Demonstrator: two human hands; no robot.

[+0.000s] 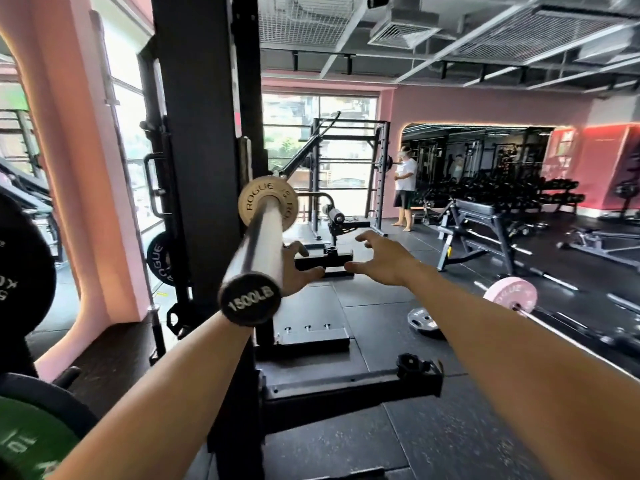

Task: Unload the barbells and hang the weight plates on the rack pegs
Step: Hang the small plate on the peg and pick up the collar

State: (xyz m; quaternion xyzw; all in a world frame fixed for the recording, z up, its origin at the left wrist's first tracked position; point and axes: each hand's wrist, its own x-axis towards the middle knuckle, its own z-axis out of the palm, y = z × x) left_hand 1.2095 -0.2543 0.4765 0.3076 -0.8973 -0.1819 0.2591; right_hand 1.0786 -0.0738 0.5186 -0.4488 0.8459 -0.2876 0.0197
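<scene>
Steel gleams along the barbell sleeve [258, 251], which runs from a black end cap stamped 1500LB [249, 302] close to the camera out to a small tan Rogue plate [267, 203] seated at its far end. That plate sits hard against the black rack upright [204, 150]; part of its lettering is covered by the sleeve.

Both bare arms reach forward past the sleeve. The left hand [298, 268] is partly hidden behind the sleeve and cap, so only a few fingers and the edge of the palm show; those fingers are spread and loose, gripping nothing. The right hand [381, 259] hangs in the air to the right of the plate, fingers splayed and slightly bent, thumb pointing left, touching nothing.

On the near left, a green plate [31, 441] and a large black plate [20, 265] are cut off by the picture's edge. Another black Rogue plate [160, 261] peeks from behind the upright, low down. To the right, a pink plate [510, 293] sits on a bar on the floor, with a small dark plate [424, 322] lying flat near it, half covered by the right forearm. Far off, a person in a white shirt [406, 188] stands beside another rack, blurred.
</scene>
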